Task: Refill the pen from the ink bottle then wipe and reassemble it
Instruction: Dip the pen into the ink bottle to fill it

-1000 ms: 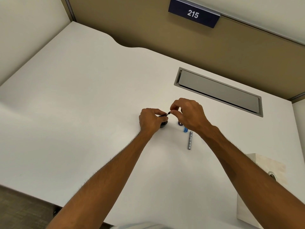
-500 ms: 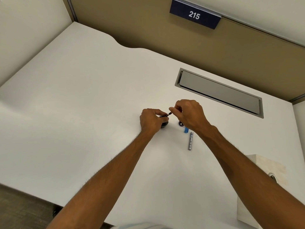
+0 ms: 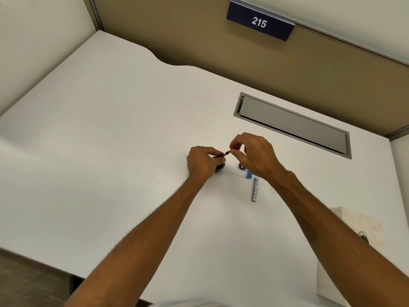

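The white tabletop [image 3: 110, 151] carries a dark bottle [image 3: 220, 168], a small blue piece [image 3: 248, 174] just beside a silver barrel [image 3: 255, 189], and a pale box [image 3: 354, 222] at its right edge. A grey hatch [image 3: 292, 125] is set into it farther back.

Office cubicle: white laminate desk [image 3: 110, 140], tan fabric partition [image 3: 199, 36], navy "215" number plate [image 3: 260, 22], grey cable hatch [image 3: 292, 125].

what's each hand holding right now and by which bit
The right hand pinches the thin dark pen part by its red end. The left hand grips the small dark round ink bottle near its top.
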